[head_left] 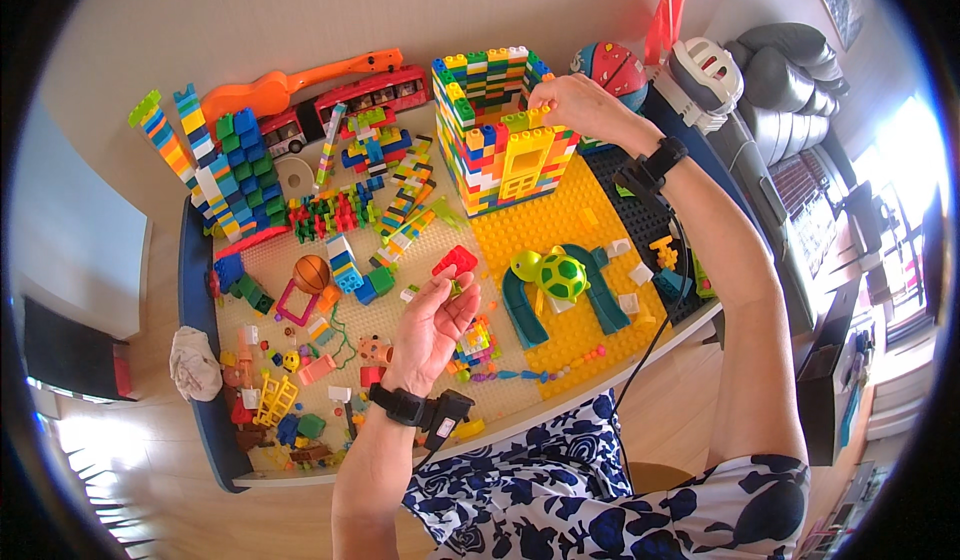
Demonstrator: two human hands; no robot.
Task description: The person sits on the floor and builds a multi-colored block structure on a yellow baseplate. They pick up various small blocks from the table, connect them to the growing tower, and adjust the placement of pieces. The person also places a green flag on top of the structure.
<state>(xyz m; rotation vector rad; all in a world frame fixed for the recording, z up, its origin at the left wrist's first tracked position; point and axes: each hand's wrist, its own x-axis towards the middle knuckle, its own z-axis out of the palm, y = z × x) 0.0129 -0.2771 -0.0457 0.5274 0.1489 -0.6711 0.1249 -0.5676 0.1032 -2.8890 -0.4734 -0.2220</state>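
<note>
A tall hollow tower of coloured toy building bricks [480, 165], with a yellow window frame [523, 168] in its front wall, stands at the back of the play table. At its right rim, my right hand [590, 110] has its fingertips pinched on a yellow brick in the top row. My left hand [437, 322] is held palm up over the table's middle, its fingers curled in. A small yellow-green bit shows by the left fingertips, too small to name. Just beyond them is a red plastic piece [456, 259].
A green toy turtle [561, 276] sits between teal curved track pieces [525, 312] on the yellow baseplate [500, 245]. Stacked brick towers [240, 160], a toy basketball [311, 274], an orange toy guitar [265, 93] and a red toy bus [370, 98] lie left. A cable hangs from my right wrist.
</note>
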